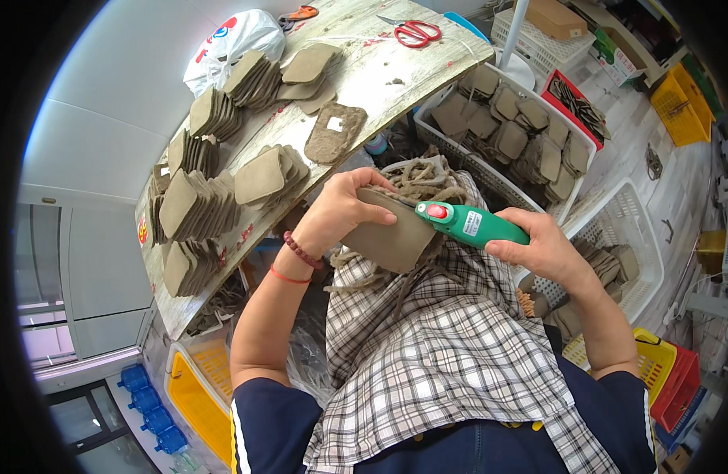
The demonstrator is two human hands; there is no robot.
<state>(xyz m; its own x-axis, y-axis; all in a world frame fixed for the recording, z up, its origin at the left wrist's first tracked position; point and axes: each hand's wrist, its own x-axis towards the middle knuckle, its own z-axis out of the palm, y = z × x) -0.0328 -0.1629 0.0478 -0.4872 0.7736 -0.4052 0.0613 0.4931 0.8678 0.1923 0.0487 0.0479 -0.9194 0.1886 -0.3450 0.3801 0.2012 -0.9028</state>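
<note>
Head view: my left hand (340, 213) grips a grey fibre pad (388, 237), my right hand (542, 249) clasps the green cutter (470, 223), whose blade could nick my thumb.

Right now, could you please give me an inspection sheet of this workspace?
Surface: long board, dusty, pale and worn.
Job's things: grey pulp piece over a checked cloth on the lap; green cutter at its edge.
Clutter: stacks of grey pieces on the board; red scissors; white bag; trimmings.
Hands: left hand grips the piece; right hand holds the cutter.
Cables: nothing seen.
Surroundings: white baskets of pieces, yellow crates, floor at right.
</note>
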